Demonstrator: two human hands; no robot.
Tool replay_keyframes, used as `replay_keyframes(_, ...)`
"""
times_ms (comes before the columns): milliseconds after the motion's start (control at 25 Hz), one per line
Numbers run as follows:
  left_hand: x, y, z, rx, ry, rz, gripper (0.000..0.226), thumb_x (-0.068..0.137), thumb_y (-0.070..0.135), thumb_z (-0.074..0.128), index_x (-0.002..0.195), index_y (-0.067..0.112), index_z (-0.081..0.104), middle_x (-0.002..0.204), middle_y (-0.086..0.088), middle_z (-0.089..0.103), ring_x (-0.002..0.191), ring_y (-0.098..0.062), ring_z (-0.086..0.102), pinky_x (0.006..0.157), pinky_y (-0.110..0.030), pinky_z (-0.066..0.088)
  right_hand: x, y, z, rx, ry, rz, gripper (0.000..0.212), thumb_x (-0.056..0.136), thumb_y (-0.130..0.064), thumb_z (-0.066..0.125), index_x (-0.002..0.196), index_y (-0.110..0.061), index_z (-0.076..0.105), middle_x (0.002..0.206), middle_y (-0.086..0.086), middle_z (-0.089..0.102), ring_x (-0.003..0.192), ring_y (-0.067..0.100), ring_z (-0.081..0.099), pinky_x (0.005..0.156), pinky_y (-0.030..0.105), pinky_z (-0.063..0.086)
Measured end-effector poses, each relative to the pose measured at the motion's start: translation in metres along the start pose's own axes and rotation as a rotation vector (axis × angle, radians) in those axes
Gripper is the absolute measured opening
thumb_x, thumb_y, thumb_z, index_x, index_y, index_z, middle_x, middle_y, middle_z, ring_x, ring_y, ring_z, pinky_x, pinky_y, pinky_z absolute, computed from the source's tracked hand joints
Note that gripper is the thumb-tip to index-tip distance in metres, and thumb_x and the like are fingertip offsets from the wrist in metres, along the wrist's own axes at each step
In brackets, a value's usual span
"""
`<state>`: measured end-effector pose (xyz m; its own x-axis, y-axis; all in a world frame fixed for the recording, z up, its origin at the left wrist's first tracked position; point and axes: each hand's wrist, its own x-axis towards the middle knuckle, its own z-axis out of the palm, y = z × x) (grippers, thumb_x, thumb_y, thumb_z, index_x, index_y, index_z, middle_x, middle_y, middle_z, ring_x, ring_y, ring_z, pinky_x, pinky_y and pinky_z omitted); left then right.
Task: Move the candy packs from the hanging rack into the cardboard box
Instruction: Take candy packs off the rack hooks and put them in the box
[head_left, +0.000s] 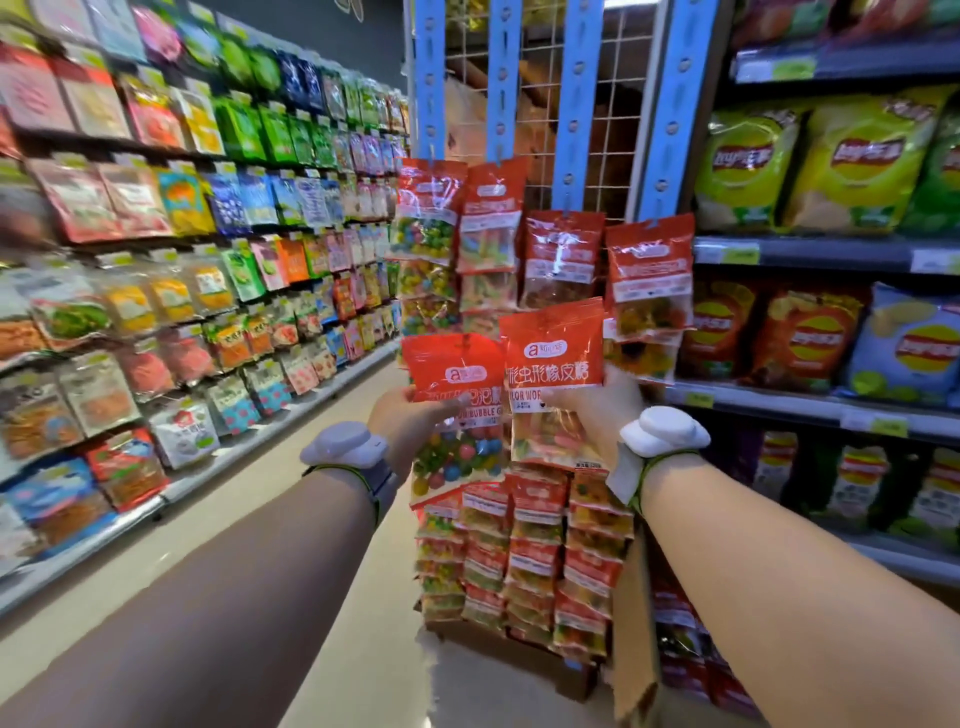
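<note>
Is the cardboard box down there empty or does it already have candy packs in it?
Already well filled. The box holds several rows of red candy packs stacked on edge; its flap stands open on the right.

A shop aisle is running away from the camera, its pale beige floor (363, 613) catching soft overhead light. Along the left side, tiered shelves (171, 483) are carrying rows of hanging snack packets (171, 291) in red, green, blue and orange, blurring toward the near edge. A dark grey wall (311, 31) is showing above them. On the right, grey metal shelving (810, 254) with yellow-green price labels (743, 253) is holding large crisp bags (852, 166), green and yellow above, red and pale blue below. At the centre, blue perforated uprights (576, 104) are standing against a white wire grid panel (618, 130).
</note>
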<state>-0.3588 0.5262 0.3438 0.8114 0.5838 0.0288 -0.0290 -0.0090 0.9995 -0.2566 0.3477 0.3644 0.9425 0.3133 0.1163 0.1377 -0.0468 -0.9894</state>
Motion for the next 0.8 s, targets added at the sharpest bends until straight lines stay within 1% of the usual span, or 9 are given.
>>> replay_keyframes(80,0.016,0.012,-0.022,0.010,0.000,0.020,0.036,0.070,0.032,0.085,0.100,0.019,0.068,0.102,-0.004,0.075,0.097,-0.029,0.069,0.095,-0.049,0.051,0.005,-0.011,0.029,0.067,-0.160,0.100,0.013,0.087,-0.009,0.064,0.099,-0.016,0.062,0.065,-0.003,0.069,0.077,0.018,0.065,0.071,0.033,0.056)
replay_keyframes(200,0.042,0.032,-0.047,0.001,0.006,0.062,0.035,0.066,0.036,0.086,0.093,0.023,0.068,0.098,-0.002,0.076,0.093,-0.028,0.071,0.092,-0.050,0.053,0.027,-0.031,0.059,0.042,-0.239,0.146,0.009,0.096,-0.008,0.049,0.089,-0.009,0.054,0.037,-0.007,0.054,0.044,0.007,0.059,0.049,0.018,0.048)
replay_keyframes(240,0.051,0.038,-0.052,-0.005,0.013,0.080,0.038,0.065,0.038,0.087,0.094,0.023,0.069,0.097,-0.001,0.076,0.093,-0.027,0.072,0.092,-0.050,0.054,0.034,-0.039,0.067,0.037,-0.241,0.116,0.006,0.096,-0.007,0.049,0.096,-0.006,0.055,0.045,-0.004,0.057,0.050,0.010,0.060,0.053,0.020,0.048)
replay_keyframes(320,0.077,0.050,-0.063,-0.031,0.036,0.127,0.047,0.061,0.042,0.088,0.099,0.022,0.070,0.096,0.000,0.077,0.093,-0.027,0.072,0.091,-0.050,0.054,0.054,-0.054,0.082,0.038,-0.237,-0.016,0.026,0.095,-0.003,0.050,0.121,0.000,0.052,0.071,-0.003,0.055,0.076,0.019,0.057,0.074,0.028,0.048)
replay_keyframes(400,0.102,0.064,-0.068,-0.059,0.055,0.160,0.046,0.063,0.040,0.088,0.101,0.021,0.070,0.096,0.000,0.077,0.092,-0.026,0.073,0.090,-0.049,0.055,0.078,-0.066,0.095,0.034,-0.183,-0.125,0.038,0.092,0.005,0.051,0.129,0.006,0.046,0.084,-0.005,0.053,0.093,0.022,0.052,0.091,0.037,0.045)
replay_keyframes(480,0.129,0.080,-0.069,-0.061,0.078,0.197,0.043,0.065,0.040,0.087,0.100,0.022,0.070,0.096,0.000,0.077,0.091,-0.025,0.073,0.089,-0.047,0.056,0.113,-0.078,0.110,0.038,-0.111,-0.221,0.036,0.085,0.006,0.061,0.119,0.001,0.054,0.094,0.003,0.059,0.095,0.019,0.054,0.082,0.031,0.050)
replay_keyframes(560,0.164,0.098,-0.068,-0.045,0.092,0.259,0.041,0.068,0.040,0.084,0.101,0.023,0.068,0.099,0.001,0.076,0.092,-0.024,0.072,0.088,-0.045,0.056,0.153,-0.091,0.123,0.015,-0.054,-0.279,0.033,0.069,-0.009,0.080,0.097,-0.011,0.062,0.089,0.004,0.065,0.078,0.017,0.064,0.068,0.027,0.050)
replay_keyframes(640,0.194,0.114,-0.067,-0.046,0.093,0.316,0.035,0.072,0.034,0.083,0.100,0.022,0.067,0.100,-0.001,0.075,0.090,-0.021,0.072,0.084,-0.039,0.058,0.188,-0.105,0.128,-0.044,-0.002,-0.317,0.033,0.063,-0.018,0.084,0.091,-0.011,0.067,0.082,0.001,0.070,0.069,0.011,0.067,0.063,0.027,0.053)
replay_keyframes(800,0.251,0.143,-0.061,-0.054,0.117,0.410,0.036,0.075,0.034,0.081,0.103,0.019,0.066,0.095,0.004,0.073,0.089,-0.016,0.070,0.082,-0.034,0.056,0.233,-0.142,0.131,-0.015,0.107,-0.341,0.038,0.073,-0.011,0.079,0.108,-0.006,0.065,0.105,0.009,0.071,0.095,0.025,0.068,0.087,0.041,0.056)
